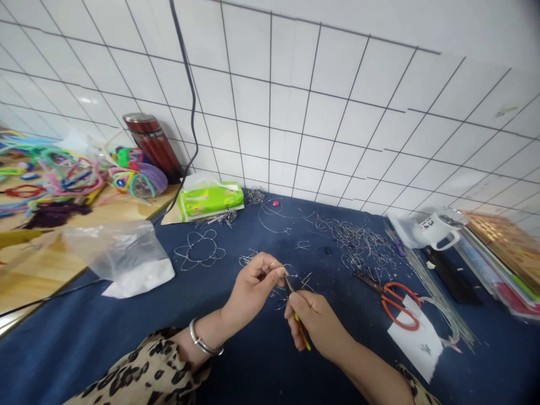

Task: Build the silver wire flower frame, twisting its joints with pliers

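Note:
In the middle of the dark blue cloth, my left hand (258,282) pinches a piece of thin wire work (304,277), whose loops and loose ends spread out to the right. My right hand (314,318) is closed around yellow-handled pliers (302,333), their dark jaws meeting the wire at my left fingertips. The exact spot gripped by the jaws is partly hidden by my fingers. To the left lies a flower-shaped wire ring (199,249) with several petal loops. A small heap of wire bits (248,257) shows just behind my left hand.
Orange-handled scissors (399,304) rest on white paper (417,343) at right, near a wire tangle (358,242) and a white mug (441,230). A green tissue pack (211,199), plastic bag (126,253) and red thermos (152,147) stand left. The tiled wall (291,112) closes the back.

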Demonstrator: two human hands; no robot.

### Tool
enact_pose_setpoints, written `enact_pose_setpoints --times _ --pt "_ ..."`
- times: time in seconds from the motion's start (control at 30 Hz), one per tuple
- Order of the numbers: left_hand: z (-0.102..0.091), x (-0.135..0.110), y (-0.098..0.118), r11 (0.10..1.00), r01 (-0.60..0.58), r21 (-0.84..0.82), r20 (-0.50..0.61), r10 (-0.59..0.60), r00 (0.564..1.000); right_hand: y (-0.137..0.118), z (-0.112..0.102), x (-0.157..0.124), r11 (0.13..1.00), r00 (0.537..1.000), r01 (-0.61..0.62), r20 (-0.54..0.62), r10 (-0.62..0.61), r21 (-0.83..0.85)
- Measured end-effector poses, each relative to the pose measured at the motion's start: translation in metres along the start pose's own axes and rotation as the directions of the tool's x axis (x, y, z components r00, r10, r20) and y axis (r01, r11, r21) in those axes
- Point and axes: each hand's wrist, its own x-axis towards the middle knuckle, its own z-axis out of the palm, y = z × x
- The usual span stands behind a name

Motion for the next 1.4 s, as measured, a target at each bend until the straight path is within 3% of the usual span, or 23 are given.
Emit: enact_pose_setpoints --times 0.2,0.37,0.5,0.67,0.77,0.93,1.17,1.3,1.4 --pt "-0.001 0.002 -0.001 1.000 -0.019 0.017 0.008 0.019 1.000 -0.002 -0.001 -0.003 0.971 0.995 0.021 -0.091 -0.043 -0.237" --pt "-0.003 0.004 -0.001 1.000 0.002 -0.005 0.031 -0.001 1.000 -0.003 -0.004 -0.004 0.883 0.982 0.080 -0.114 -0.149 -0.463" --pt "-0.005 0.006 0.002 1.000 0.014 0.005 0.079 -0.014 0.997 -0.007 -0.009 -0.004 0.696 0.956 0.132 -0.096 -0.278 -0.705" --pt "-0.008 0.010 0.001 0.999 0.040 0.020 0.092 -0.042 0.995 -0.009 -0.009 -0.008 0.360 0.926 0.113 -0.033 -0.375 -0.926" --pt "-0.011 0.015 -0.001 0.999 0.043 0.017 0.035 -0.044 0.998 -0.009 -0.002 -0.014 0.236 0.918 0.147 0.044 -0.394 -0.960" --pt "-0.014 0.017 0.002 0.999 0.028 -0.024 0.061 -0.026 0.998 -0.020 -0.001 -0.022 0.242 0.912 0.178 0.067 -0.405 -0.954" --pt "-0.014 0.012 0.009 0.999 0.026 -0.018 0.131 -0.024 0.991 -0.043 -0.028 -0.032 0.208 0.822 0.119 -0.021 -0.569 -0.971" --pt "-0.014 0.012 0.008 0.999 0.027 -0.040 0.169 -0.020 0.985 -0.042 -0.033 -0.027 -0.040 0.742 0.065 0.075 -0.666 -0.997" --pt "-0.013 0.011 0.005 0.999 0.033 -0.024 0.174 -0.028 0.984 -0.038 -0.032 -0.020 -0.175 0.724 0.026 0.139 -0.675 -0.984"
